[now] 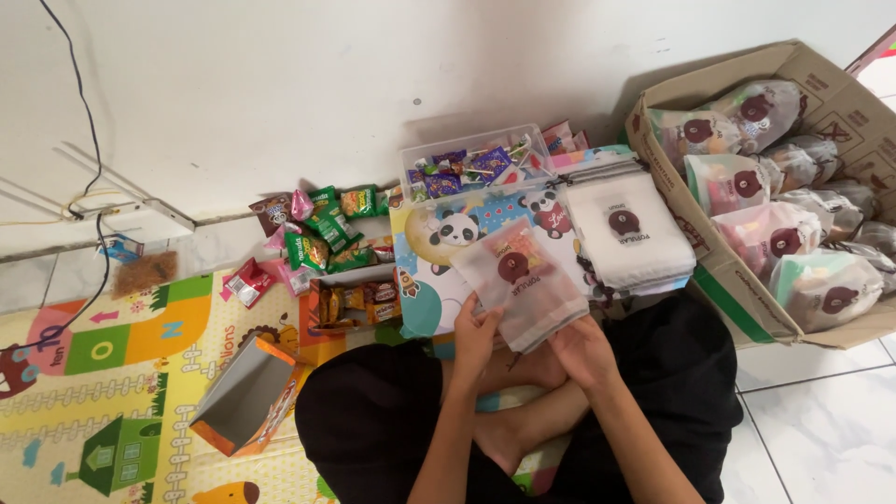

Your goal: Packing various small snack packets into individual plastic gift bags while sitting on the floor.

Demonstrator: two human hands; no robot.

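I sit cross-legged and hold a frosted plastic pouch (519, 280) with a brown bear sticker above my lap. My left hand (476, 334) grips its lower left edge. My right hand (579, 350) holds its bottom right corner. Something orange shows faintly inside the pouch. Just beyond it lies a stack of empty matching pouches (627, 233) on a panda-print sheet (439, 252). A clear tub of small wrapped sweets (474, 163) stands behind that.
A cardboard box (709, 252) at the right holds several filled bear pouches. Loose snack packets (322, 233) lie near the wall on the left. An open orange carton (247, 397) rests on the colourful play mat (121, 373). A black cable (89, 140) hangs down the wall.
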